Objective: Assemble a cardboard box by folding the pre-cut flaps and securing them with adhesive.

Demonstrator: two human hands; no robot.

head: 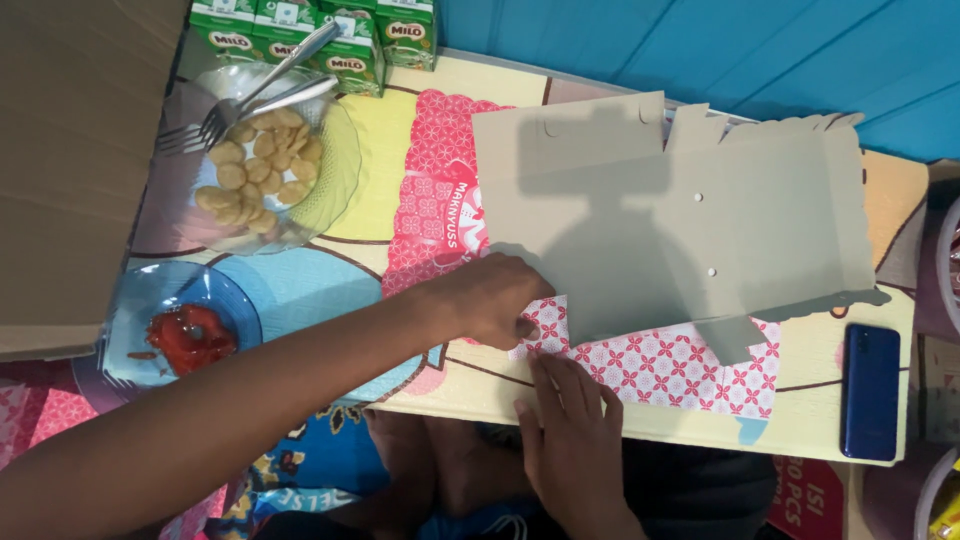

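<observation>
Looking from the left, we see one big brown cardboard sheet (60, 170) along the edge. Next to it sits one clear glass plate (335, 175) with a pile of small round snacks (255, 165) on it, too many for us to count. Two metal forks (265, 90) lie across that plate. Behind it stand four green drink cartons (345, 40) in a row. Below the glass plate is one blue plate (125, 320) with one blob of red sauce (190, 335).

Our left hand (490, 300) reaches across from the left. Its fingers are curled and pinch the near left corner of the flat cardboard box (680, 220). Just below it, our right hand (570, 425) lies flat with the fingers open and straight, pressing down on the pink flower-print flap (660, 365) of the same box.

We count one flat box. It lies open in the middle of the low table (500, 395), grey inside facing up, with the pink printed side showing at the left and near edges.

Far right, one dark blue phone (870, 390) lies on the table, well apart from our hands.
</observation>
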